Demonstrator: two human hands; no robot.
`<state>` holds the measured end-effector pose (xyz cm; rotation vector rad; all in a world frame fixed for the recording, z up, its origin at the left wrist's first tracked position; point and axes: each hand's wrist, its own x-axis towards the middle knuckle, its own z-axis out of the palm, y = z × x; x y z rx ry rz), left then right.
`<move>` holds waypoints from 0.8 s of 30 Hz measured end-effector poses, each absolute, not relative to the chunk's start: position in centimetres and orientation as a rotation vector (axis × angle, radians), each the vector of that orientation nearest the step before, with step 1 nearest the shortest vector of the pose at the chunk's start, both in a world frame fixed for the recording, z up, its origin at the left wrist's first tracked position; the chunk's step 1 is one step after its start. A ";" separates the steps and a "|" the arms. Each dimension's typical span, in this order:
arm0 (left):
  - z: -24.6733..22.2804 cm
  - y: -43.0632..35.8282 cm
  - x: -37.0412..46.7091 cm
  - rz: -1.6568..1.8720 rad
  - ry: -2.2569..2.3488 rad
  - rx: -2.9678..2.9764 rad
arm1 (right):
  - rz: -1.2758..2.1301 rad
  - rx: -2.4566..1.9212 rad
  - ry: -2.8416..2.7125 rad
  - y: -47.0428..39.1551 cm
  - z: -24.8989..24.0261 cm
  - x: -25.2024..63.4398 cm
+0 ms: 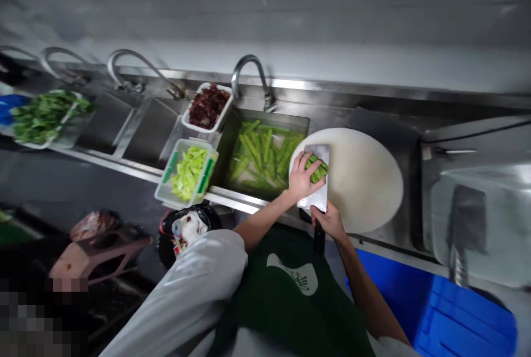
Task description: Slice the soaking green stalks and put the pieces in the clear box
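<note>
My right hand (331,221) grips the dark handle of a cleaver (318,196), whose broad blade lies flat at the left edge of a round white cutting board (369,180). Cut green vegetable pieces (317,170) rest on the blade. Over them curls my left hand (302,176), its fingers pressing the pieces against the steel. Just left of the board is a sink basin (232,188) with long green stalks (265,149) in water. A clear plastic container (168,196) of sliced pale green pieces (188,174) stands left of that basin.
A white tub (227,103) of dark red-brown food sits behind the container. A faucet (255,63) arches over the basin. Leafy greens (47,113) are far left. Below the counter are a black-lined bin (193,229) and a blue bin (464,312). Another cleaver (464,224) lies right.
</note>
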<state>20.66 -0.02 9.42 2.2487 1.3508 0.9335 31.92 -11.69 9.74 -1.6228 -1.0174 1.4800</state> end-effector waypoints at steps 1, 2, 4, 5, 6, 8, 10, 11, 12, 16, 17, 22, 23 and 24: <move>10.0 0.5 18.0 0.953 1.405 2.250 | 1.517 -1.580 -1.041 -10.8 9.9 29.7; 10.5 0.9 15.0 0.968 1.470 2.246 | 1.566 -1.533 -1.063 -9.9 10.1 27.3; 11.3 1.4 8.3 0.999 1.626 2.215 | 1.681 -1.436 -1.121 -7.9 10.4 21.7; 11.4 1.5 4.8 1.014 1.713 2.189 | 1.736 -1.389 -1.162 -6.9 10.5 18.6; 11.5 1.5 1.2 1.028 1.804 2.154 | 1.789 -1.344 -1.211 -6.0 10.6 15.4; 11.2 1.3 -5.8 1.044 1.985 2.055 | 1.865 -1.264 -1.325 -4.3 10.9 8.9; 10.2 1.1 -12.2 1.048 2.155 1.907 | 1.906 -1.225 -1.421 -3.0 11.1 2.9; 9.7 1.0 -15.0 1.044 2.229 1.813 | 1.913 -1.238 -1.456 -2.5 11.1 0.3; 9.0 0.9 -17.5 1.027 2.290 1.709 | 1.908 -1.276 -1.480 -2.1 11.1 -1.9; 7.2 0.3 -23.4 0.846 2.364 1.403 | 1.804 -1.525 -1.525 -1.4 10.5 -7.2; 7.2 0.1 -23.8 0.809 2.332 1.413 | 1.776 -1.566 -1.541 -1.3 10.3 -7.7; 8.2 -1.0 -23.1 0.639 1.789 1.887 | 1.810 -1.522 -1.624 -1.2 10.7 -8.3; 8.2 -1.1 -23.1 0.607 1.729 1.918 | 1.847 -1.490 -1.610 -1.3 11.1 -8.2; 8.0 -1.2 -23.3 0.581 1.726 1.903 | 1.880 -1.467 -1.587 -1.4 11.5 -7.9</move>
